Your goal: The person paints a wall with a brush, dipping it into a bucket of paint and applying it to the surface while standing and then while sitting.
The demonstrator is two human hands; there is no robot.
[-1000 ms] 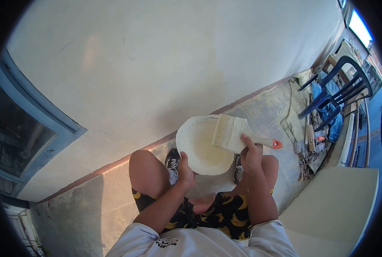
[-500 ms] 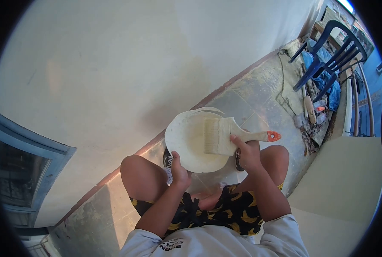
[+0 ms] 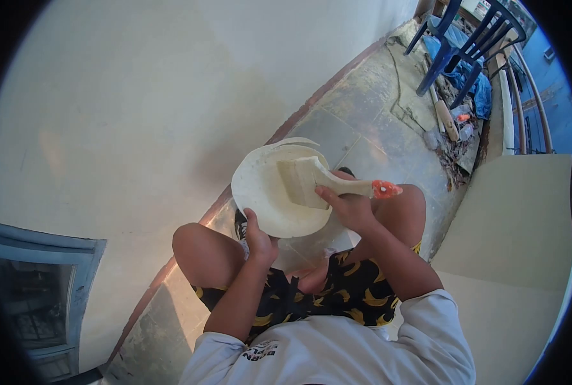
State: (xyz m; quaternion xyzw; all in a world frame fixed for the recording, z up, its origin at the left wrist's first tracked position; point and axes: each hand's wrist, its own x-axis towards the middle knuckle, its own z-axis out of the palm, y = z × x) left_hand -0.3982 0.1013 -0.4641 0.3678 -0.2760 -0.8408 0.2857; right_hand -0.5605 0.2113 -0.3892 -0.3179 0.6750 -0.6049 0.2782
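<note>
My left hand [image 3: 260, 239] grips the near rim of a shallow, cream-coated bowl [image 3: 254, 179], thumb over the edge and fingers underneath. The bowl's far rim is cracked, with a strip standing apart. In my right hand [image 3: 353, 206] is a wide paintbrush [image 3: 311, 183], held where the handle joins the head. Its bristles point left into the bowl and seem to rest on the inside; the head is tilted. Pale paint covers the brush, apart from the orange-red handle end. Both hands are above my bent knees.
A pale wall [image 3: 138, 115] with a reddish base strip runs along the left, with a blue-framed window [image 3: 90, 269] low in it. At the upper right, a dark blue plastic chair [image 3: 469, 48] stands by debris and blue sheeting [image 3: 481, 96]. A low cream wall [image 3: 510, 224] is on the right.
The brush has tilted, its head turning down into the bowl and the handle swinging lower. The bowl and both hands sit slightly higher and further left in view. The camera view has shifted.
</note>
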